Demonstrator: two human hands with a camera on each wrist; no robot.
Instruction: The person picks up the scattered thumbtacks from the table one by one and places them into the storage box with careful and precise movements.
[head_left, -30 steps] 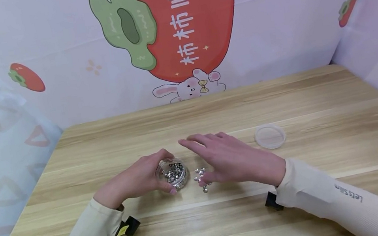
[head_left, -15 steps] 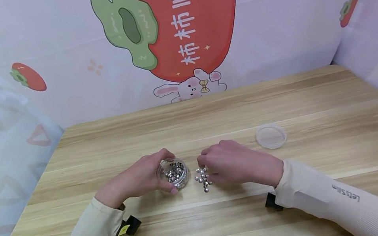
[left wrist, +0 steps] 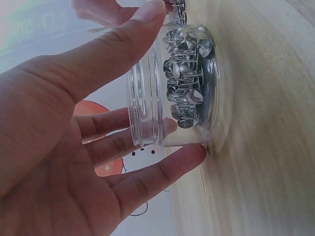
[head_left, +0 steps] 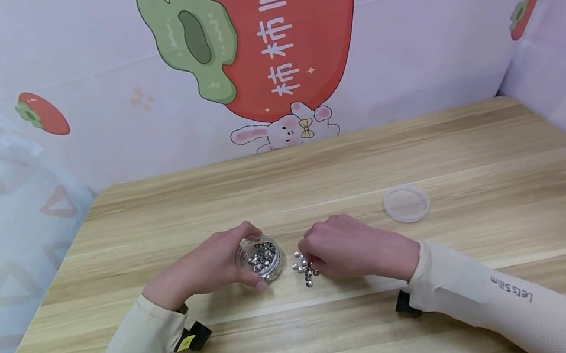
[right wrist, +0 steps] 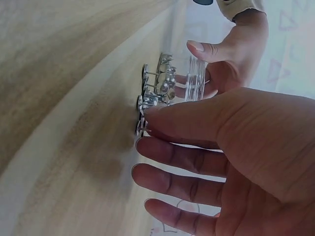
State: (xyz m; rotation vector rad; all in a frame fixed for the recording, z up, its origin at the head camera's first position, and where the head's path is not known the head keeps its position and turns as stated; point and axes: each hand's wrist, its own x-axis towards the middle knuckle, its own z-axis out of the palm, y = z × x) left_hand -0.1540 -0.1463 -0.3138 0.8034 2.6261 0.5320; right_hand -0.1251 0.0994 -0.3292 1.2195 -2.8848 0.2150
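Observation:
A clear round jar (left wrist: 145,93) stands on the table, partly filled with silver thumbtacks (left wrist: 183,73). My left hand (head_left: 211,263) grips it from the left, thumb at the near side and fingers around the far side. Just right of the jar lies a small pile of loose thumbtacks (head_left: 303,268), several with pins pointing up in the right wrist view. Over the pile's right side is my right hand (head_left: 354,249), thumb and index finger pinched together low at a thumbtack (right wrist: 142,127). Its other fingers extend beside the pile, and the pinching tips partly hide the tacks.
A clear round lid (head_left: 406,204) lies flat on the wooden table (head_left: 304,340), behind and right of the right hand. A printed cloth backdrop (head_left: 109,122) rises along the table's back edge. Dark wrist cameras sit under both sleeves.
My right hand came down from above the pile with spread fingers, then drew thumb and index finger together at the tacks. The left hand and jar have stayed in place.

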